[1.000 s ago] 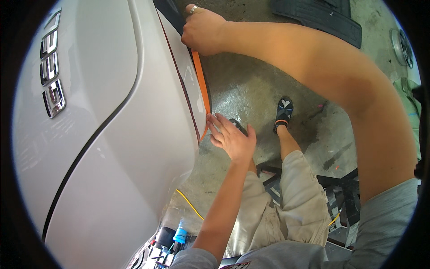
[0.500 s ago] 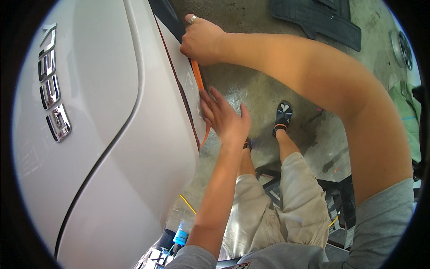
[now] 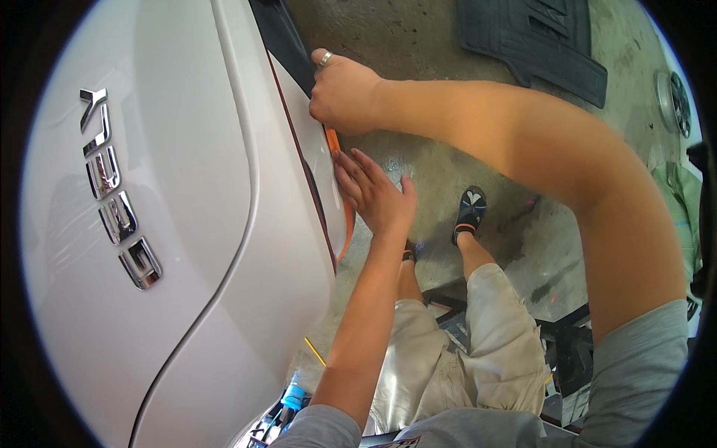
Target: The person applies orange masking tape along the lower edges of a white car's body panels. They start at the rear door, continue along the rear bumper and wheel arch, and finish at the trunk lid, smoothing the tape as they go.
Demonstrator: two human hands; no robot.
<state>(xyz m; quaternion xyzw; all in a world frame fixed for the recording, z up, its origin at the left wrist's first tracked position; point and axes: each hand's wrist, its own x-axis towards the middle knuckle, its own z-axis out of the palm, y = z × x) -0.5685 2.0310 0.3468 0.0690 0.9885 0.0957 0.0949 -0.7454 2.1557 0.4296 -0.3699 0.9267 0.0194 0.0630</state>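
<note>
A thin orange strip (image 3: 348, 233) runs along the edge of a white car body panel (image 3: 291, 216), beside a dark red line and a black trim piece (image 3: 287, 45). At its upper end, my right hand (image 3: 345, 93), with a ring on the thumb, is closed in a fist where the strip runs in under it; the fingertips are hidden. Just below, my left hand (image 3: 377, 193) is open, fingers stretched upward, their tips against the strip and panel edge, thumb apart.
Chrome letters (image 3: 112, 172) stand on the car at left. A black floor mat (image 3: 541, 41) lies on the concrete at the top, with a wheel (image 3: 676, 104) at far right. Near my legs is a black frame (image 3: 571, 336); a blue-capped bottle (image 3: 293, 396) sits at the bottom.
The car and my right hand appear lower in the picture. My left hand has come closer to the right one, leaving less orange strip visible between them.
</note>
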